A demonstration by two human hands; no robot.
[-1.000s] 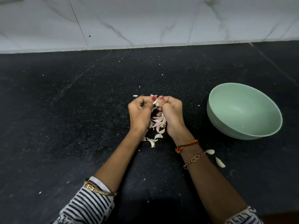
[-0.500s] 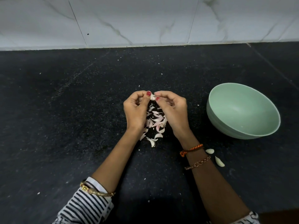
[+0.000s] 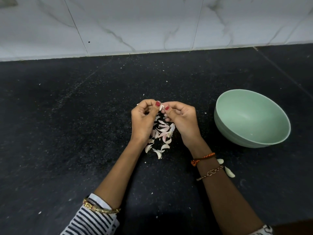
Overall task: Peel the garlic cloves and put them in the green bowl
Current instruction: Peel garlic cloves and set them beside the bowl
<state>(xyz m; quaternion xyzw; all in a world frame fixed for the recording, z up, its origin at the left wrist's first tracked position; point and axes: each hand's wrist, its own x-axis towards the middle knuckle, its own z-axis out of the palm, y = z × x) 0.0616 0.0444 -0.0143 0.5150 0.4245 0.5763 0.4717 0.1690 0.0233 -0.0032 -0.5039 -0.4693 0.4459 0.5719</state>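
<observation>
Between my two thumbs, above the peel pile [image 3: 161, 131], sits the clove [image 3: 161, 106]. My left hand [image 3: 143, 119] and right hand [image 3: 181, 121] each pinch it with curled fingers. A second ago both fists were knuckle to knuckle lower over the pile; now they are raised and a little apart, and a pale flap of skin shows at the clove, so I judge the peel is coming loose. The bowl [image 3: 250, 145] stands to the right on the counter [image 3: 67, 133], seemingly with no cloves in it. Two cloves [image 3: 227, 168] lie beside my right wrist.
</observation>
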